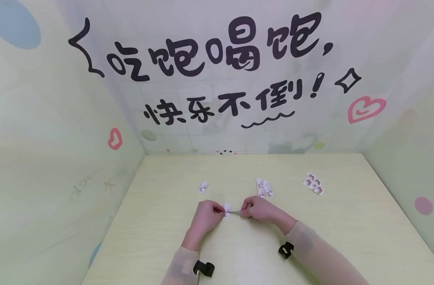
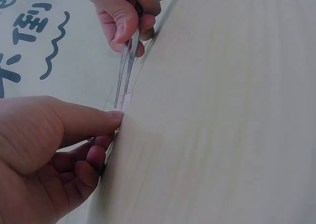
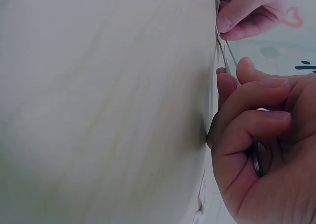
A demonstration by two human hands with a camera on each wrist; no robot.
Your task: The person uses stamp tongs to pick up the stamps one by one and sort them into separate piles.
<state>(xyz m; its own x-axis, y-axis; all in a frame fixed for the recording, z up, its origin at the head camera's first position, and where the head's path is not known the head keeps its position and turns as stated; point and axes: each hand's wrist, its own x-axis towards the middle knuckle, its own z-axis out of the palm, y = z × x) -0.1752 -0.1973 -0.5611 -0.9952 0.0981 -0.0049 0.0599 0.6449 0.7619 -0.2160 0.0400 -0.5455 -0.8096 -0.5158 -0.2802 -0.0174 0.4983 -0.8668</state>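
Near the middle of the table, in the head view, my left hand pinches the edge of a small printed paper piece between thumb and fingers. My right hand grips a pair of scissors. Their tips point left, at the paper. In the left wrist view the metal blades stand slightly apart, close to the paper beyond my left thumb. Curled fingers hide most of the handles, though a dark handle loop shows in the right wrist view.
A single printed slip lies behind my left hand. Behind my right hand is a small group of slips, with another group farther right. The pale wooden table meets printed cloth walls at the back and sides.
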